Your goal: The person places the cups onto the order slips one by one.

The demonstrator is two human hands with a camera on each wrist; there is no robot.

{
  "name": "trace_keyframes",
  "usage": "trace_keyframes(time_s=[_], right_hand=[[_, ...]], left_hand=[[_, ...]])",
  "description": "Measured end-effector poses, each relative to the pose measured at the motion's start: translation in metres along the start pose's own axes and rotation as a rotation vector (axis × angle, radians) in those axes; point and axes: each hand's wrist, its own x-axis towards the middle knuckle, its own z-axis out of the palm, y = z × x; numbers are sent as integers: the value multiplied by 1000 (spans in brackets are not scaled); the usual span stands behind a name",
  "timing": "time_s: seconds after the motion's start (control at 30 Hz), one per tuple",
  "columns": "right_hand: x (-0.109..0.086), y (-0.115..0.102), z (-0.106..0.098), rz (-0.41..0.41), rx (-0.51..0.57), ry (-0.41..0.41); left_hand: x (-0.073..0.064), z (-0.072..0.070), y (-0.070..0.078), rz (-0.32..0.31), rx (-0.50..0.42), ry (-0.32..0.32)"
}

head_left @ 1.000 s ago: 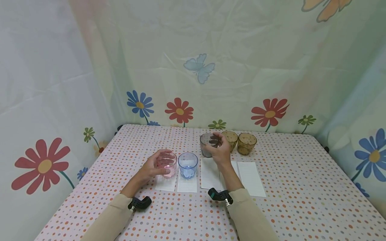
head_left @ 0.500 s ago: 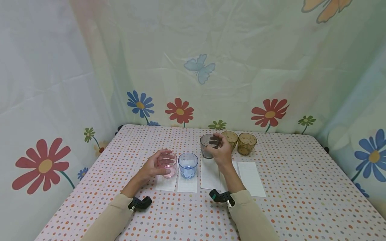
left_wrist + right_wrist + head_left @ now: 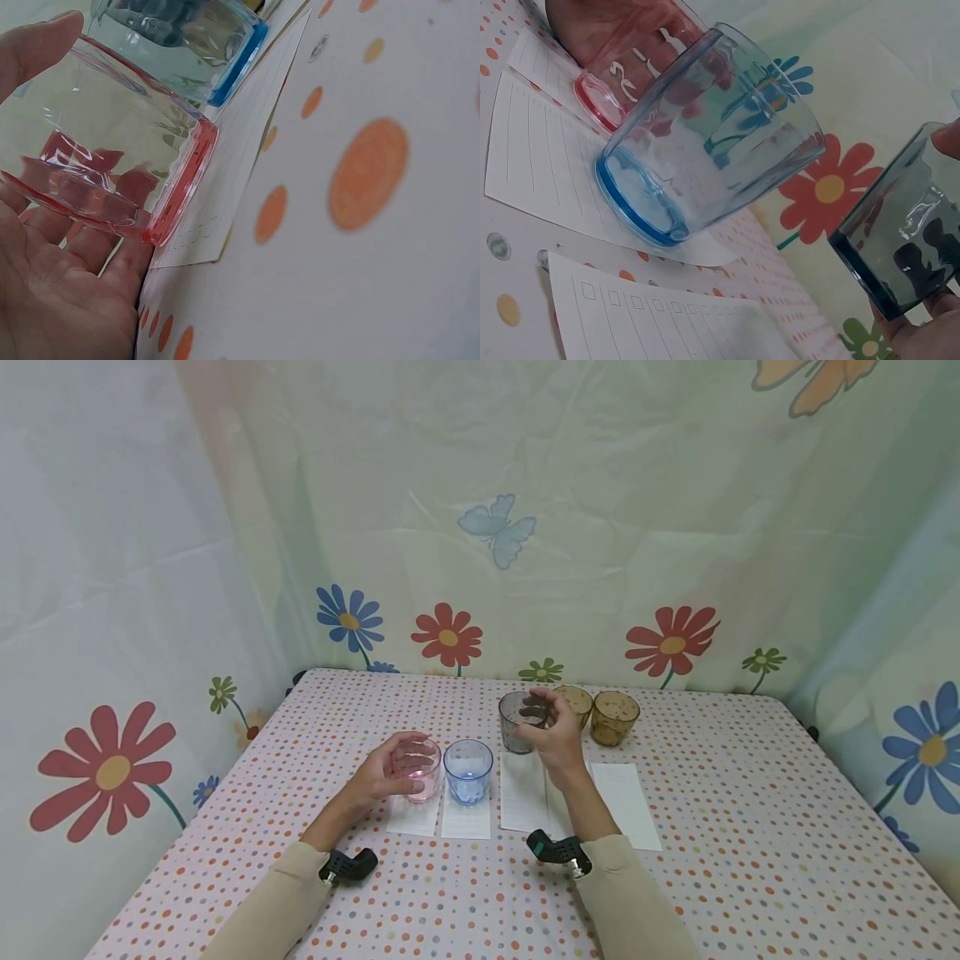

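**Grasping on both sides at once**

At the left of the scene, the left hand (image 3: 371, 777) grips a transparent pink tumbler (image 3: 427, 767), thumb on the near side and fingers wrapped round the far side. The transparent pink tumbler stands upright on the leftmost white paper strip (image 3: 412, 823).

Farther off and right of centre, the right hand (image 3: 557, 743) holds a transparent smoky-grey tumbler (image 3: 512, 725) between thumb and fingers. In the right wrist view the base of this tumbler shows above the table's far edge, raised from the surface.

Between the two held pieces, nearer the left one, a transparent blue tumbler (image 3: 467, 777) stands upright on the second white paper strip (image 3: 466, 825). Three more white paper strips (image 3: 522, 802) lie to the right, one of them largely hidden by the right forearm; the wrist views show printed lines on the paper.

Two transparent amber-brown tumblers (image 3: 615, 720) stand side by side at the far right of the grey one, the left of the pair partly covered by the right hand. Beneath everything lies a white cloth with coloured dots (image 3: 750, 835). Beige sleeves (image 3: 626, 902) cover both forearms.
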Motion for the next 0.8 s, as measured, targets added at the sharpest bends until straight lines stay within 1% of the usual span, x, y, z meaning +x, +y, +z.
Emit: trace_keyframes(time_s=[0.27,0.47,0.6,0.8], right_hand=[[-2,-5,-8,18,6,-57],[-2,-7,-14,35,2,-87],[-2,-8,-18,34,2,-113],[-3,-8,-21,23,36,-155]], left_hand=[[0,0,0,-2,5,10],[0,0,0,15,5,1],[0,0,-2,18,9,2],[0,-1,-3,12,6,4]])
